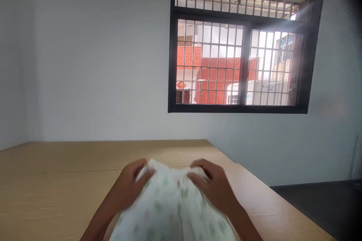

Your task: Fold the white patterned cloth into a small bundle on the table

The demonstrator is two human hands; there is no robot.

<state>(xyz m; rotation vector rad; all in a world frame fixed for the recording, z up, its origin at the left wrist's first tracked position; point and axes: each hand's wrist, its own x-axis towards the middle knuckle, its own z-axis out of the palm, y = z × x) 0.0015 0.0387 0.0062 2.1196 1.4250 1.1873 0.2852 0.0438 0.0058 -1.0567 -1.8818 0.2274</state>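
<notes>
- well, at the far left a plain pale wall (98, 64) meets another in a corner, and it runs on behind everything to the right.
- in front of it spreads the light wood-toned counter (56, 196), with a thin seam crossing it from side to side.
- next comes the left hand (130, 185), reaching in from the bottom edge; its fingers are closed on the upper left edge of the cloth, thumb on the near side.
- in the middle, between the two hands and in front of the person, is the white cloth (165, 205) with a blurry green print; its top edge is held up, a line runs down it, either fold or seam, and its lower part leaves the view. whether it touches the counter cannot be told.
- to its right, the right hand (212, 182) has its fingers bent over the upper right edge, gripping the cloth with the thumb inward.
- above and further right sits a dark-framed window (245, 64) with metal bars, a red brick building (207, 75) showing through it.
- lower right, beyond the counter's slanting edge, lies dark floor (308, 203).
</notes>
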